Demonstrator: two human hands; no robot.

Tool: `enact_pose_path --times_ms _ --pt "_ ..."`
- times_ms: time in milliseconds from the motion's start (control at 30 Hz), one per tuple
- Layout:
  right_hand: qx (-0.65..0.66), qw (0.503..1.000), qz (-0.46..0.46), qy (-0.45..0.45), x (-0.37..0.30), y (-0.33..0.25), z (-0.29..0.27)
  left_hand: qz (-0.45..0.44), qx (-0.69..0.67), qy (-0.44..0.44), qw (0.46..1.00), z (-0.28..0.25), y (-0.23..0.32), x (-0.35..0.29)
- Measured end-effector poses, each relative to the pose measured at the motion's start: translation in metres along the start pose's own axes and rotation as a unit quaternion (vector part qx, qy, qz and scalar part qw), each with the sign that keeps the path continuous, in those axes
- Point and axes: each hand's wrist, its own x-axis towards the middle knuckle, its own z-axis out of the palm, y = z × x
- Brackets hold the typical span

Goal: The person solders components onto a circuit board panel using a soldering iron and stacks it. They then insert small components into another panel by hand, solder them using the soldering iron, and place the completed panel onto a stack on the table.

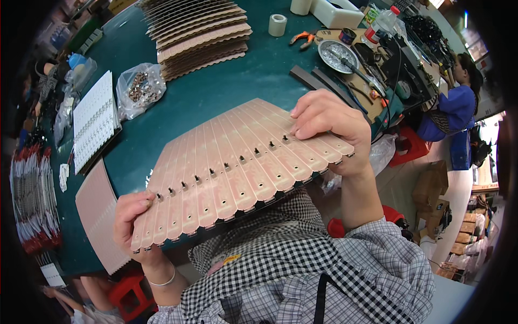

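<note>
A pinkish-beige scored panel (221, 156) of long joined strips with a scalloped near edge is held up, tilted, in front of me. A row of small dark metal parts stands across it, and small holes run along the near edge. My left hand (132, 216) grips its left edge, with the thumb on top near the end of the row. At the right side my right hand (334, 121) is closed round the panel; its fingertips press on top beside the last metal part, and its thumb is mostly hidden beneath.
A tall stack of similar panels (199, 38) stands at the back. On the left are a clear bag of small metal parts (141, 89), white panels (94, 116) and bundled wires (35, 197). Right lie a metal dish (337, 54), orange-handled pliers (303, 39) and grey bars (310, 78); a person (450, 108) sits beyond.
</note>
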Motion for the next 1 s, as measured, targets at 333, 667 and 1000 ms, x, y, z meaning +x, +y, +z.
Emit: enact_pose_path --times_ms 333,667,1000 --pt "-0.019 0.999 0.029 0.032 -0.003 -0.001 0.005 0.006 -0.012 0.001 1.0 -0.001 0.0 0.003" --pt "0.033 0.998 0.024 -0.046 0.007 -0.001 0.002 0.013 0.002 0.001 1.0 -0.001 0.001 0.004" --pt "-0.007 1.0 -0.016 -0.006 0.012 -0.004 0.011 0.0 -0.002 0.007 1.0 0.0 0.001 0.0"
